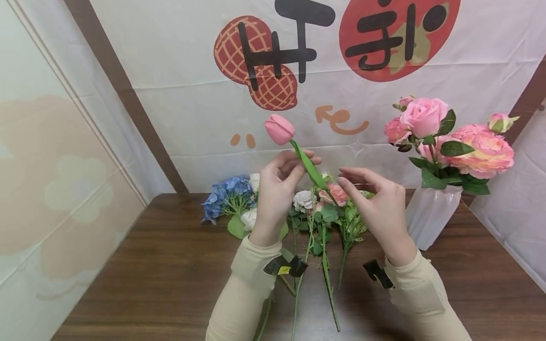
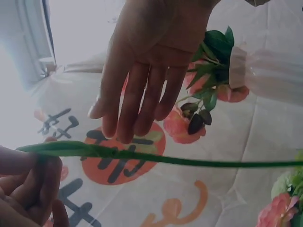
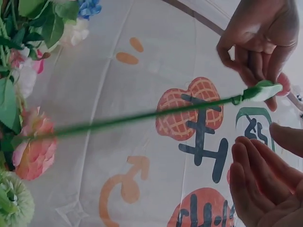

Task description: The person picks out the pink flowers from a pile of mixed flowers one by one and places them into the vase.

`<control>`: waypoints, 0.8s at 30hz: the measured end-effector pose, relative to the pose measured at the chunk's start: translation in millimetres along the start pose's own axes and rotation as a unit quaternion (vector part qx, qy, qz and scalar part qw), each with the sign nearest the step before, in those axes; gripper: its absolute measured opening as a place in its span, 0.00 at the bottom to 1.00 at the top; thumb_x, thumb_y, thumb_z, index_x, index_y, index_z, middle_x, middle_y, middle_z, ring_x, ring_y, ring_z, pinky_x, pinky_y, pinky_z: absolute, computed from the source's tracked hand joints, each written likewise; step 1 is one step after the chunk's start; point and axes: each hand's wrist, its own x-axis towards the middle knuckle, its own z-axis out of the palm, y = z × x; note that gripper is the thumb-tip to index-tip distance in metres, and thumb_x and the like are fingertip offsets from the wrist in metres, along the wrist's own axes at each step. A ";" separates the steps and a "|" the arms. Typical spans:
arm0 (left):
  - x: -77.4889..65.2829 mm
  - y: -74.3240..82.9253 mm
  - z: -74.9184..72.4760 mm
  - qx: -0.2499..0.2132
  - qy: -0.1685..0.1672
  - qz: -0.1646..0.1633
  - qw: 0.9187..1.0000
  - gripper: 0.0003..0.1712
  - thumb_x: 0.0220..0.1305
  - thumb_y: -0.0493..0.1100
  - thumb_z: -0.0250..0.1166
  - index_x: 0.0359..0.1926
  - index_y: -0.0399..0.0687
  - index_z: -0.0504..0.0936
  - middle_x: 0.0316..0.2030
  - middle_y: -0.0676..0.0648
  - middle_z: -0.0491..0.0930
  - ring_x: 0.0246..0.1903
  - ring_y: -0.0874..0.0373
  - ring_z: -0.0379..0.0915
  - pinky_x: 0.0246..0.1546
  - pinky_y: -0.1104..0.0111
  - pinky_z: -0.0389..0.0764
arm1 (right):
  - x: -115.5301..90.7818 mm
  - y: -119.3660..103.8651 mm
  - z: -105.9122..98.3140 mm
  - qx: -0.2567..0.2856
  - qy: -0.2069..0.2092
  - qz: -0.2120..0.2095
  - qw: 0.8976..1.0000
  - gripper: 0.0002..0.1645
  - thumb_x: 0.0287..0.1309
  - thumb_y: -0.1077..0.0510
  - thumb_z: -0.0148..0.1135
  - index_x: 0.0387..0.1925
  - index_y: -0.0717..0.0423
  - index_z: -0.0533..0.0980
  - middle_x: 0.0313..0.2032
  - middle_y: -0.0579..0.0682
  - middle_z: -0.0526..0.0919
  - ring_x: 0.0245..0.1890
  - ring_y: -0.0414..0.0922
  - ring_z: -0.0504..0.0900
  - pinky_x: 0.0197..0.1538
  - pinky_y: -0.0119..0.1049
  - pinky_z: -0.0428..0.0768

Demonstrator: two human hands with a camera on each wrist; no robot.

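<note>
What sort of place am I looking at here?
Probably a staged flower-arranging booth: a dark brown wood-grain table, a white printed fabric backdrop behind it, and a white fluted vase holding pink flowers.

Tabletop [image 1: 170, 279]: wood-grained, smooth, slight sheen. Backdrop [image 1: 183, 118]: creased cloth, matt. Vase [image 1: 431, 218]: smooth, faintly glossy. Tulip bloom [image 1: 279, 129]: smooth, matt.

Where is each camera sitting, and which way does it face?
Head: worn on the head, facing forward and down over the table; the left hand, right hand and sleeves show.
Left wrist: worn there, looking past the green stem at the printed backdrop, picture turned sideways; both hands show.
Right wrist: worn there, also sideways, looking past the stem, a peach flower at picture left; both hands show.
Shared: both wrist views catch the left hand's grip on the stem; head and left wrist share the vase.
</note>
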 end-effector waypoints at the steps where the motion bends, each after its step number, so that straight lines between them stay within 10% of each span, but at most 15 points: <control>1: 0.3 -0.4 -0.1 -0.013 -0.005 -0.005 1.000 0.11 0.67 0.34 0.56 0.48 0.34 0.78 0.40 0.40 0.85 0.47 0.49 0.80 0.57 0.59 0.74 | -0.3 -0.8 -0.3 0.007 -0.007 0.000 1.000 0.14 0.56 0.48 0.65 0.44 0.45 0.84 0.36 0.43 0.88 0.34 0.33 0.85 0.39 0.21 0.78; 24: -0.4 -9.9 9.2 -0.074 -0.048 -0.069 0.994 0.10 0.68 0.34 0.55 0.47 0.41 0.79 0.37 0.55 0.85 0.49 0.55 0.79 0.64 0.60 0.65 | -4.5 -11.1 -1.4 -0.002 -0.039 -0.015 0.999 0.12 0.52 0.51 0.69 0.39 0.50 0.85 0.30 0.44 0.87 0.28 0.36 0.83 0.33 0.24 0.78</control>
